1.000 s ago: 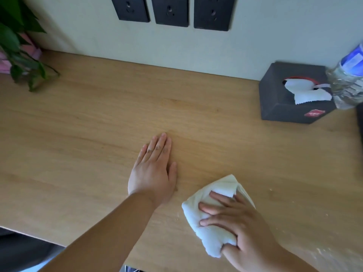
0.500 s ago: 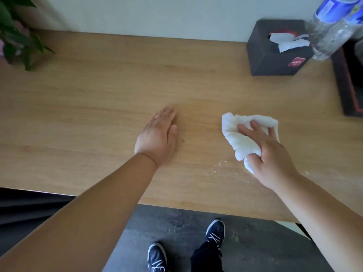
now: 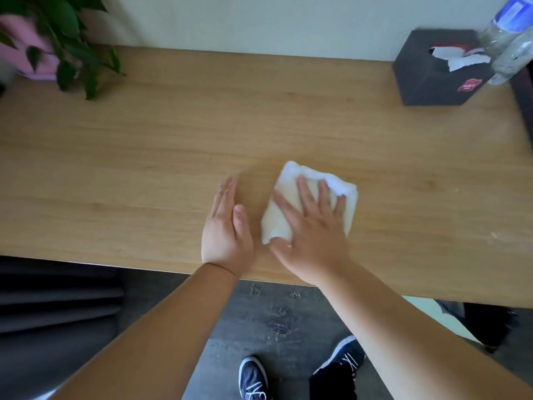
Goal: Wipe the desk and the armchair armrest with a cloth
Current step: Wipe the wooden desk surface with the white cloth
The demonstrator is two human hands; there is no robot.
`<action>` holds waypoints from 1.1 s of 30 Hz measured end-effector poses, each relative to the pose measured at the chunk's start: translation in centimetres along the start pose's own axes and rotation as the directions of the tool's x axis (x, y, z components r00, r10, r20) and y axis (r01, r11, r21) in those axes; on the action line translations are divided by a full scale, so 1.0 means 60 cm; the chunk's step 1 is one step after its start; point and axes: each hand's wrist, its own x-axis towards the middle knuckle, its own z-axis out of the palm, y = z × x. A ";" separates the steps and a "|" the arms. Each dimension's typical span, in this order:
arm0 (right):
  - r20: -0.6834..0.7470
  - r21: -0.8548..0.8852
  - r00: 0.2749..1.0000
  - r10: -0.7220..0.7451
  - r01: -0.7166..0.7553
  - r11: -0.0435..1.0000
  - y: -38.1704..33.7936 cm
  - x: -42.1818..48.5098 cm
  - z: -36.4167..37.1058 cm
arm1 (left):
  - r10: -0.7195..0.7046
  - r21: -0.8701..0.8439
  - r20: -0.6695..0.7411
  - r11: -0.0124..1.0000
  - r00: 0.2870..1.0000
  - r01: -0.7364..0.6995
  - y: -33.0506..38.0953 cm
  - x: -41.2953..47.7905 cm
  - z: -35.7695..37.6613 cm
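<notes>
A pale wall (image 3: 259,21) backs the scene, dark mottled floor (image 3: 271,319) lies below, soft daylight throughout.

Light wooden worktop (image 3: 144,157), grain running side to side, back edge against a pale wall. At centre, a folded white cloth (image 3: 284,217) lying flat, pressed under the right hand (image 3: 314,232); just beside it at 9 o'clock, the left hand (image 3: 226,229) resting flat. At 2 o'clock, a dark tissue box (image 3: 427,79), a clear bottle (image 3: 510,44) touching its right side. At 10 o'clock, a leafy plant (image 3: 72,53) in a pink pot (image 3: 26,50).
</notes>
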 end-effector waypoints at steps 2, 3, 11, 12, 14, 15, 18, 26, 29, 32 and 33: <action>0.046 -0.092 0.994 -0.099 0.103 0.990 -0.012 0.019 0.006 | -0.029 -0.069 -0.044 0.997 0.999 0.026 -0.004 0.001 -0.002; 0.068 -0.117 0.986 -0.149 0.156 0.981 -0.007 0.020 0.008 | -0.032 -0.083 -0.057 0.996 0.998 0.027 -0.005 0.002 -0.001; 0.118 -0.102 0.918 -0.379 0.390 0.915 0.142 -0.062 -0.020 | 0.089 0.270 0.173 0.953 0.981 -0.135 0.010 -0.001 0.024; 0.082 -0.058 0.921 -0.381 0.386 0.921 0.176 -0.076 -0.023 | 0.115 0.322 0.207 0.930 0.972 -0.178 0.010 -0.001 0.027; 0.037 -0.037 0.919 -0.392 0.393 0.919 0.245 -0.099 -0.030 | 0.118 0.398 0.232 0.894 0.966 -0.205 0.006 -0.001 0.029; 0.028 -0.043 0.918 -0.396 0.397 0.917 0.279 -0.111 -0.035 | 0.098 0.430 0.233 0.882 0.967 -0.193 0.007 -0.001 0.032; 0.014 -0.057 0.920 -0.391 0.391 0.919 0.389 -0.144 -0.059 | 0.019 0.465 0.247 0.875 0.969 -0.136 0.050 -0.005 0.077; -0.099 -0.051 0.936 -0.339 0.335 0.941 0.618 -0.211 -0.113 | 0.071 0.515 0.332 0.822 0.941 -0.244 0.246 -0.053 0.333; -0.195 -0.047 0.918 -0.346 0.344 0.938 0.663 -0.233 -0.128 | 0.064 0.522 0.358 0.813 0.932 -0.256 0.285 -0.068 0.383; -0.306 0.075 0.903 -0.302 0.339 0.938 0.667 -0.245 -0.145 | 0.035 0.541 0.333 0.811 0.942 -0.222 0.298 -0.075 0.388; -0.318 0.196 0.928 -0.193 0.264 0.945 0.662 -0.246 -0.156 | 0.034 0.548 0.328 0.807 0.944 -0.219 0.299 -0.076 0.387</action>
